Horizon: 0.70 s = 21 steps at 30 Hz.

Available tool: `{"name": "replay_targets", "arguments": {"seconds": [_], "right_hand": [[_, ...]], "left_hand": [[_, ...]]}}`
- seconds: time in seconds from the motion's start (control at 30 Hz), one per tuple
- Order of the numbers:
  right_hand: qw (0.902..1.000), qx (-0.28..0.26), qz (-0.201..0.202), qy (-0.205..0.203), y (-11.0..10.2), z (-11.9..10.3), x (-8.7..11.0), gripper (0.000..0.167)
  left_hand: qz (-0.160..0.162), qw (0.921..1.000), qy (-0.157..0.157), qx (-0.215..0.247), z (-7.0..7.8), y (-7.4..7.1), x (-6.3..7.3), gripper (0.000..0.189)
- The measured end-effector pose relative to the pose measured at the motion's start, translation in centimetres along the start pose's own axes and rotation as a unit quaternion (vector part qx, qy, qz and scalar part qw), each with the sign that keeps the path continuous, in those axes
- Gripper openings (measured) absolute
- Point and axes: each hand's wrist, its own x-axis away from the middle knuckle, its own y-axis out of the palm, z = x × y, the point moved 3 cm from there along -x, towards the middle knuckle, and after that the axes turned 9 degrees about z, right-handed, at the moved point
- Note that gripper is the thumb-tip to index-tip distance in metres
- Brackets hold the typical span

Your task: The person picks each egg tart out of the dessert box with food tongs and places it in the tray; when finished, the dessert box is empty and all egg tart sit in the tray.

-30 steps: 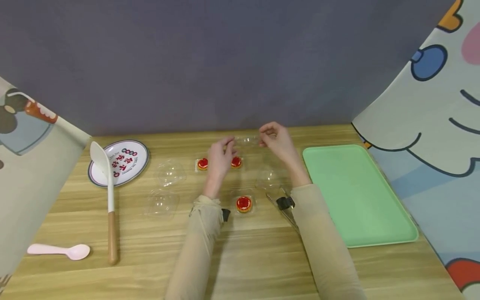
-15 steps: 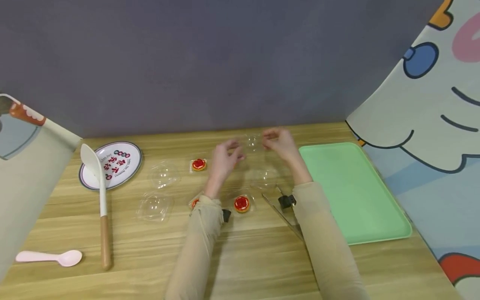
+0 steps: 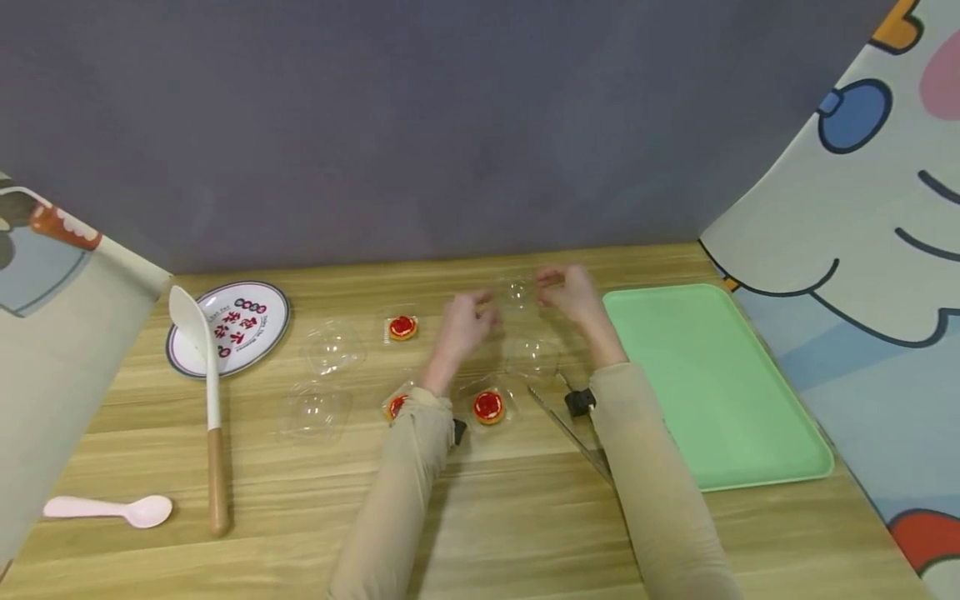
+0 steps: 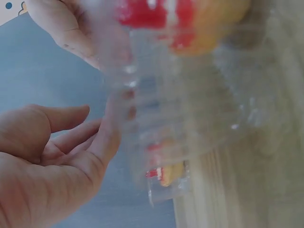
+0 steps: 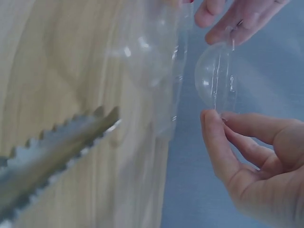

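Observation:
In the head view my right hand (image 3: 573, 296) is at the back of the table. Its thumb and finger pinch a corner of a small clear plastic dome lid (image 5: 213, 78), as the right wrist view shows. My left hand (image 3: 461, 329) is on the other side of this lid, thumb apart from the fingers, fingertips at the lid's far edge; whether they touch it is unclear. Red-topped tarts in clear trays lie nearby: one (image 3: 402, 327) to the left, one (image 3: 488, 407) in front, and one (image 3: 396, 406) partly covered by my left sleeve.
Clear domes (image 3: 332, 348) lie at the left and another dome (image 3: 531, 354) before my right hand. Metal tongs (image 3: 558, 421) lie partly under the right forearm. A green tray (image 3: 720, 392) is at the right. A plate (image 3: 262, 333), white ladle (image 3: 213, 400) and pink spoon (image 3: 146, 511) are left.
Both hands and the small lid have shifted right and slightly nearer. A tart that showed beside my left hand is now hidden behind it; the tart by my left sleeve has come into view.

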Motion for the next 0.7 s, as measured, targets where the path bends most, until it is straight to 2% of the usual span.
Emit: {"name": "replay_targets", "arguments": {"seconds": [0.3,0.7], "right_hand": [[0.9985,0.051,0.007,0.017,-0.2,1.1,-0.3,0.043],[0.9967,0.081,-0.002,0.005,-0.2,2.1,-0.4,0.048]], "left_hand": [[-0.041,0.9988,0.005,-0.025,-0.2,1.0,0.2,0.044],[-0.063,0.9967,0.028,-0.044,0.4,1.1,0.7,0.047]]}}
